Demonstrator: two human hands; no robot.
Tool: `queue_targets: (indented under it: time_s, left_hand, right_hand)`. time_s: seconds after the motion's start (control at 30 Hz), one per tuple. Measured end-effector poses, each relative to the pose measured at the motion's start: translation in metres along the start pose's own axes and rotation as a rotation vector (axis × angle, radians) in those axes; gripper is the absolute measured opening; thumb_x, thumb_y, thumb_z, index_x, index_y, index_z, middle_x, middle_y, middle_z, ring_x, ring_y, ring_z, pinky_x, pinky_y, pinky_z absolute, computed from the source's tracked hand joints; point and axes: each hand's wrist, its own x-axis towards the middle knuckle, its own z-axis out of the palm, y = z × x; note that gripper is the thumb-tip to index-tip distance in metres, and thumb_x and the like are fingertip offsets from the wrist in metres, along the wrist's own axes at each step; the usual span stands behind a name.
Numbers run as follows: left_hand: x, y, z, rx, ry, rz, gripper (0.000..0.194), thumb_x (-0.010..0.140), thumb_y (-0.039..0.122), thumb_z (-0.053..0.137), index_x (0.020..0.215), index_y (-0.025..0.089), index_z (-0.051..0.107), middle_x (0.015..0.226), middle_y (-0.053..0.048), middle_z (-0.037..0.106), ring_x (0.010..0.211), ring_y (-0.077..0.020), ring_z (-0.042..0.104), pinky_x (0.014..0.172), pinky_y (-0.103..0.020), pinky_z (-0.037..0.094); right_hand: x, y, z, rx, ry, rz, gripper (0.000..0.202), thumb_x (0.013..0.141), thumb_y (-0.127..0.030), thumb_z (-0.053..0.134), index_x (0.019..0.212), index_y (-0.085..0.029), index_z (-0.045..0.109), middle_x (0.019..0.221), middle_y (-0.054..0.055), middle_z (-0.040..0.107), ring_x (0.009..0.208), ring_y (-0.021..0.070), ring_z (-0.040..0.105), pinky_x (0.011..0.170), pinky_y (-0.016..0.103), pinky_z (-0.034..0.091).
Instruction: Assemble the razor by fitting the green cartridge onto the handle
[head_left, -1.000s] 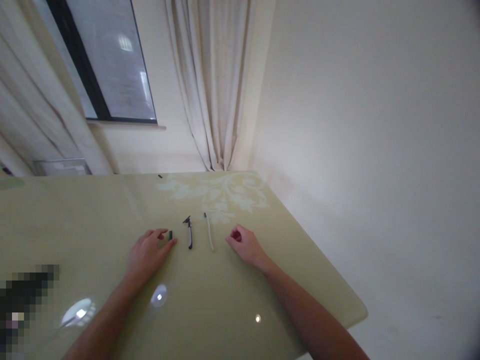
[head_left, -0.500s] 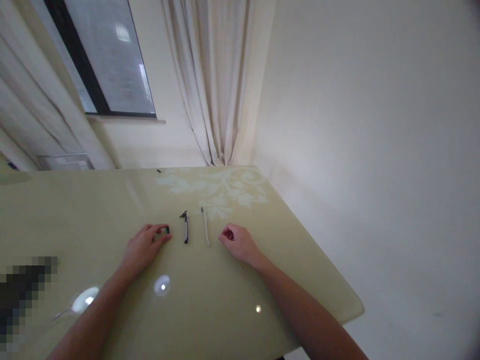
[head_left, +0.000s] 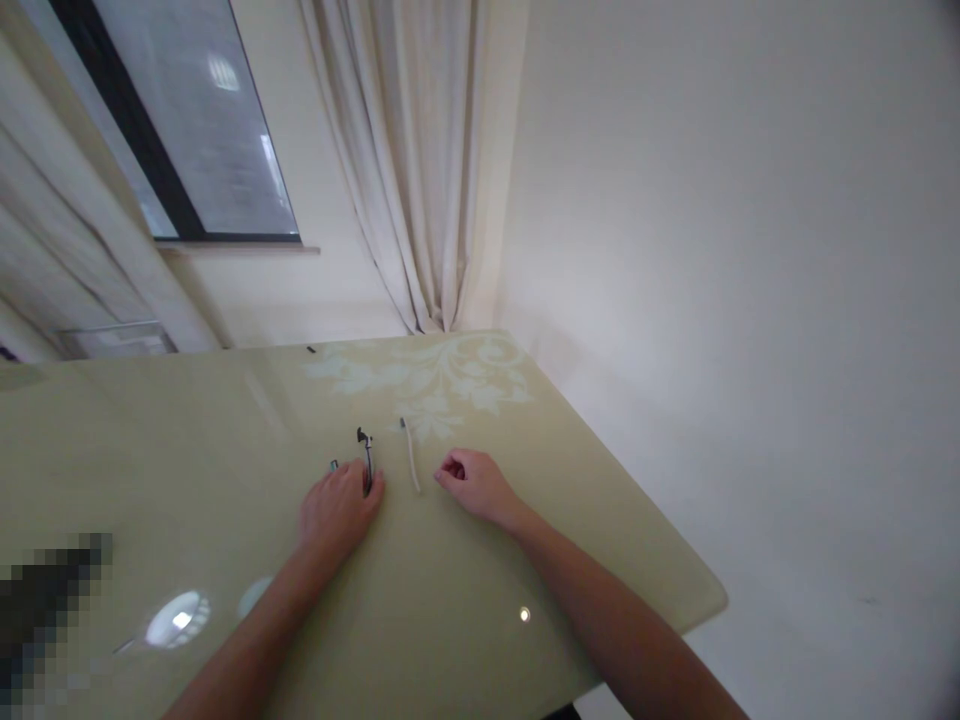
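Note:
My left hand (head_left: 341, 500) is closed on the handle of a razor (head_left: 368, 462), thumb on the right side and fingers on the left. The razor's dark head points away from me, and its lower handle is partly hidden by the hand. Just beyond the left fingers a small dark green object (head_left: 334, 465) peeks out, mostly covered. To the right of the razor lies a white toothbrush (head_left: 411, 458) with a dark head, untouched. My right hand (head_left: 476, 485) rests on the table right of the toothbrush, its fingers curled in with nothing visible in them.
The glossy table (head_left: 420, 610) carries a pale floral pattern and light reflections. A small dark piece (head_left: 311, 350) lies at its far edge. A wall (head_left: 712, 300) borders the right side; curtains (head_left: 420, 150) hang behind. A blurred dark shape (head_left: 45, 600) is at left.
My left hand has let go of the small green object and moved right to grip the razor, whose head has turned slightly. My right hand stays in place. The view has shifted slightly.

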Motion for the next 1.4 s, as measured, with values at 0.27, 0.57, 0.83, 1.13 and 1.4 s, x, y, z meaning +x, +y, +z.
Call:
queue_targets:
  time_s: [0.27,0.57,0.83,1.13,1.4]
  left_hand:
    - [-0.031,0.006,-0.004,-0.411,0.24,0.189,0.031,0.102,0.045,0.043,0.08,0.024,0.052,0.073,0.0,0.06,0.068,-0.0193,0.059,0.066,-0.029,0.039]
    - [-0.052,0.034,-0.003,-0.762,0.097,0.456,0.031,0.102,0.042,0.05,0.079,0.022,0.055,0.076,0.0,0.059,0.072,-0.0173,0.057,0.069,-0.027,0.043]
    - [-0.038,0.012,-0.017,-1.128,0.072,0.18,0.043,0.092,0.052,0.065,0.12,0.02,0.066,0.085,0.0,0.06,0.065,-0.0139,0.052,0.061,-0.025,0.042]
    - [-0.037,0.012,-0.013,-1.263,-0.086,0.217,0.049,0.085,0.052,0.075,0.123,0.021,0.073,0.082,-0.001,0.062,0.066,-0.0132,0.05,0.059,-0.024,0.04]
    - [-0.036,0.011,-0.015,-1.323,-0.121,0.195,0.045,0.076,0.048,0.083,0.111,0.021,0.076,0.077,0.0,0.058,0.068,-0.0148,0.051,0.061,-0.025,0.042]
  right_hand:
    - [-0.009,-0.02,0.003,0.394,0.013,-0.139,0.043,0.103,-0.055,0.052,0.091,-0.017,0.07,0.084,0.003,0.066,0.079,0.0164,0.06,0.072,0.028,0.044]
    - [-0.022,-0.04,0.008,0.929,-0.129,-0.102,0.046,0.099,-0.064,0.057,0.088,-0.019,0.061,0.08,0.001,0.063,0.077,0.0162,0.062,0.079,0.031,0.051]
    - [-0.023,-0.033,-0.005,1.006,-0.35,0.095,0.026,0.092,-0.044,0.066,0.095,-0.019,0.06,0.072,-0.003,0.058,0.056,0.0095,0.051,0.053,0.022,0.038]
    - [-0.027,-0.036,-0.012,0.844,-0.509,0.001,0.042,0.095,-0.054,0.058,0.085,-0.015,0.07,0.065,-0.003,0.053,0.052,0.008,0.038,0.049,0.023,0.025]
    - [-0.025,-0.036,-0.015,0.827,-0.534,0.008,0.047,0.088,-0.061,0.066,0.073,-0.016,0.064,0.057,-0.006,0.046,0.05,0.0072,0.034,0.048,0.024,0.02]
